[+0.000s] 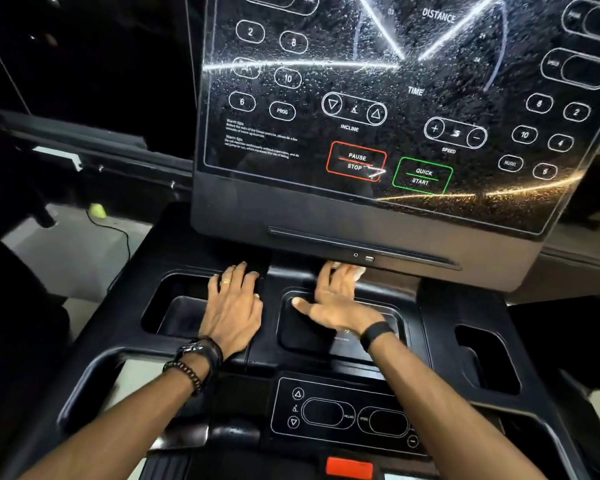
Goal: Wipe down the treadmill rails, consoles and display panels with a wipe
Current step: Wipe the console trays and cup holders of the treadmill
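Pressing down with flat fingers, the right hand (336, 303) pushes a white wipe (358, 271) against the black console tray (440, 306), just under the ledge below the display panel (378, 98). Only a small pale corner of the wipe shows past the fingertips; the rest is hidden under the hand. The fingers look straight, not curled round it, so the wipe is pinned, not pinched.

The wipe is probably thin, soft and very light. It may bunch up or slip out if the hand lifts, so a flat press on its middle seems the best way to hold it.

The left hand (232, 310) lies open and flat on the tray beside the left cup pocket (174, 306), holding nothing. The display panel is covered in tiny droplets.
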Action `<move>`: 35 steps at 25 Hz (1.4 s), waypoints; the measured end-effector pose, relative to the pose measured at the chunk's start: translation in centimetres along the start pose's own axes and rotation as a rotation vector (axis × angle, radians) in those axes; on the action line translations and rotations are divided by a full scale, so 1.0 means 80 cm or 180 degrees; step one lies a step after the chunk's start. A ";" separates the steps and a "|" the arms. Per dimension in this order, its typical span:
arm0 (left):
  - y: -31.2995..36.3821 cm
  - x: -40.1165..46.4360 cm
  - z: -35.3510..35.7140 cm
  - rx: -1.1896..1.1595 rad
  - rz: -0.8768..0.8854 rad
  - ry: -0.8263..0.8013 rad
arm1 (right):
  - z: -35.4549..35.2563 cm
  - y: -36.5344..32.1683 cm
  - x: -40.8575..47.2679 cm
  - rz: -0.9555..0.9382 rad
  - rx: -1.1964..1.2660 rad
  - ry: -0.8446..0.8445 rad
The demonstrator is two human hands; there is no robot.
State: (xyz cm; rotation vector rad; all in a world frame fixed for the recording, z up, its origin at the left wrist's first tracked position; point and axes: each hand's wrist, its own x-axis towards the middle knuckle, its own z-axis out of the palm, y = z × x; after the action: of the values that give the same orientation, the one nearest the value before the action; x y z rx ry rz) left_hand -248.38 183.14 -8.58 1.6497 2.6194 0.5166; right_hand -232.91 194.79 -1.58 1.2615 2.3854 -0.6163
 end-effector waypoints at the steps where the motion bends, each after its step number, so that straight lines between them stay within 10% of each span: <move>1: 0.000 0.001 -0.001 0.0025 -0.0001 -0.0021 | 0.005 -0.017 0.005 -0.0073 -0.0115 -0.0008; 10: -0.004 -0.002 -0.009 0.0008 0.0111 -0.0184 | 0.034 -0.042 0.026 -0.1222 -0.1262 0.0178; 20: -0.007 -0.001 -0.007 0.0196 0.0238 -0.0294 | 0.018 0.147 -0.039 0.0072 -0.0337 0.0393; 35: -0.001 -0.004 -0.005 0.0136 0.0117 -0.0199 | 0.022 0.117 -0.025 0.0957 0.0104 0.1002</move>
State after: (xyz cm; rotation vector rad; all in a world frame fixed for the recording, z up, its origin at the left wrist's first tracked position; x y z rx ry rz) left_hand -248.36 182.76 -8.24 1.6998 2.5784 0.4055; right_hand -223.81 197.21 -3.96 1.8022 2.3569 -0.3892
